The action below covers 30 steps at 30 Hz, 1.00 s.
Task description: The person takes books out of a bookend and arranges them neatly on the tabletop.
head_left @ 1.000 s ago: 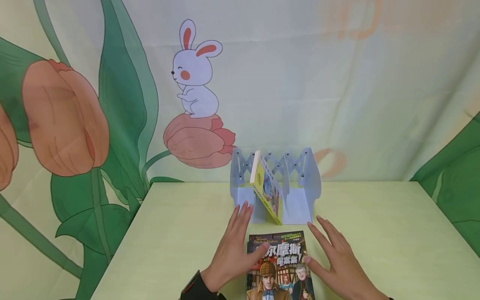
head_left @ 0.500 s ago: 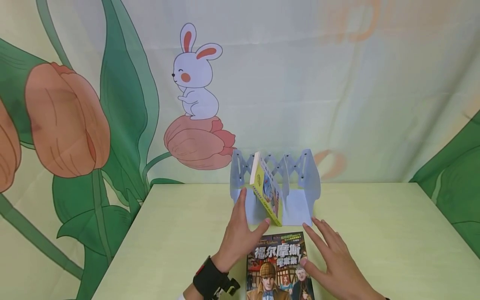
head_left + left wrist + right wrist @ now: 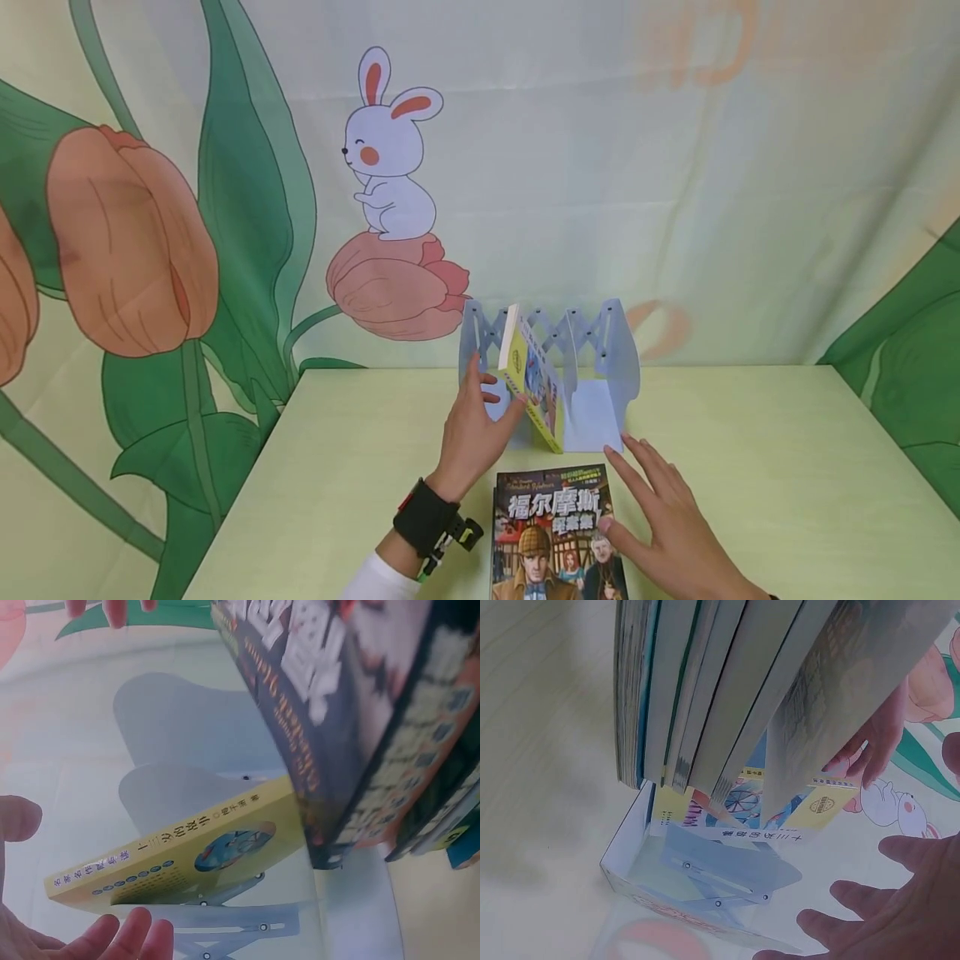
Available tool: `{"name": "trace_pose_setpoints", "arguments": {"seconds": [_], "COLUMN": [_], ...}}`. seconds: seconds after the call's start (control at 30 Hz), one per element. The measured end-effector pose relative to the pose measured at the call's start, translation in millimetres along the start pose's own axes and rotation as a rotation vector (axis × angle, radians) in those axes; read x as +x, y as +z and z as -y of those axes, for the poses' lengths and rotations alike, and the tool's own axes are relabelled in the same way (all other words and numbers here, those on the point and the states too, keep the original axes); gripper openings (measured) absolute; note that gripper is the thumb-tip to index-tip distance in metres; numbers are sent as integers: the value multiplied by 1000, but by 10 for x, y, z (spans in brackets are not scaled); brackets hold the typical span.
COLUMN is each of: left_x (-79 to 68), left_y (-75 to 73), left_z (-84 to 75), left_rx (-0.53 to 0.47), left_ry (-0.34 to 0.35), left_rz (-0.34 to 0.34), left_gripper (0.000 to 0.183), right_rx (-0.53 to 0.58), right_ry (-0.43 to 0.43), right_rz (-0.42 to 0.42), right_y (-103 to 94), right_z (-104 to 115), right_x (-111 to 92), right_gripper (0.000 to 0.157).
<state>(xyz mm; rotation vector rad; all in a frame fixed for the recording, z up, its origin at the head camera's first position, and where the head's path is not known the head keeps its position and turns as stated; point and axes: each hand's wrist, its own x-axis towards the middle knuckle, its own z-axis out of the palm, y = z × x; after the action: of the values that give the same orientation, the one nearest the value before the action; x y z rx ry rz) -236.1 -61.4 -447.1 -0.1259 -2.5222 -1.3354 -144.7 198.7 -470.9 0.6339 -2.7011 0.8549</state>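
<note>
A yellow book (image 3: 542,383) leans to the left inside a light blue expandable bookend rack (image 3: 596,417). My left hand (image 3: 474,429) is at the book's left side, thumb close to its spine and fingers spread over the rack's left part. In the left wrist view the left hand's fingers (image 3: 135,937) are apart around the yellow book's end. Near me lies a stack of several books, topped by a dark Sherlock Holmes book (image 3: 555,533). My right hand (image 3: 671,521) hovers at the stack's right edge, fingers extended, holding nothing.
The rack stands at the back edge of the pale yellow-green table (image 3: 360,467), in front of a hanging backdrop (image 3: 570,167) with a rabbit and tulips. The rack's right bay holds no book. Page edges of the stacked books (image 3: 705,697) show in the right wrist view.
My left hand has moved forward and up from above the stack to the yellow book's left side, uncovering the top book's title. The right hand has shifted slightly left.
</note>
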Motion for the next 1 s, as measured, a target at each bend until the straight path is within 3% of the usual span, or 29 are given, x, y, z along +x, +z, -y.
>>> {"name": "trace_pose_setpoints", "arguments": {"seconds": [0.47, 1.0], "left_x": [154, 220], "left_y": [53, 191], "left_z": [4, 33], "left_rx": [78, 56], "left_ry": [-17, -19], "left_rz": [10, 44], "left_gripper": [82, 72], "right_rx": [53, 53], "right_ry": [-118, -129], "right_rz": [-13, 1], "right_y": [25, 47], "right_z": [61, 58], "right_x": [29, 23], "right_gripper": [84, 82]}}
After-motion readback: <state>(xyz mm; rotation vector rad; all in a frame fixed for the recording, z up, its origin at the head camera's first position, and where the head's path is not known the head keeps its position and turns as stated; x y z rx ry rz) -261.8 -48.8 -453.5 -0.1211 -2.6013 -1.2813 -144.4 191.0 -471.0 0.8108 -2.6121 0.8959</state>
